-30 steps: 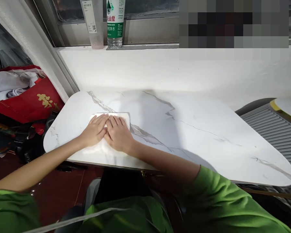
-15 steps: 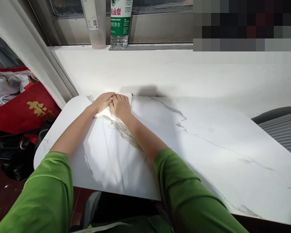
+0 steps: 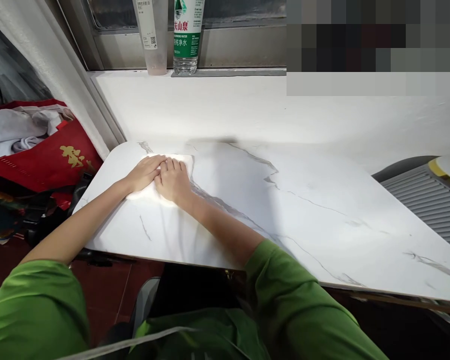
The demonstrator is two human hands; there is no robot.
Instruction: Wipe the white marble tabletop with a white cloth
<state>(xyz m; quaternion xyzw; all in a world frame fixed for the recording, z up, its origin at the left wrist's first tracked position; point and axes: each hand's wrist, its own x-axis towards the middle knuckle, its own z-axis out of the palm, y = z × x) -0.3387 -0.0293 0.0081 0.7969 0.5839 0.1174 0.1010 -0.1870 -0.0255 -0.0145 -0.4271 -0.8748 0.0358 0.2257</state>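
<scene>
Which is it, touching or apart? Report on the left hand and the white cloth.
Touching. The head view shows the left hand lying flat on the white cloth, palm down, with no gap visible beneath it.

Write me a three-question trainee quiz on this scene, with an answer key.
1. True or false: the left hand and right hand both lie flat on the white cloth.
2. Where on the marble table is the cloth? A: near the far left corner. B: at the right end. C: hanging off the near edge.
3. What colour is the label on the water bottle on the sill?
Key: 1 true; 2 A; 3 green.
</scene>
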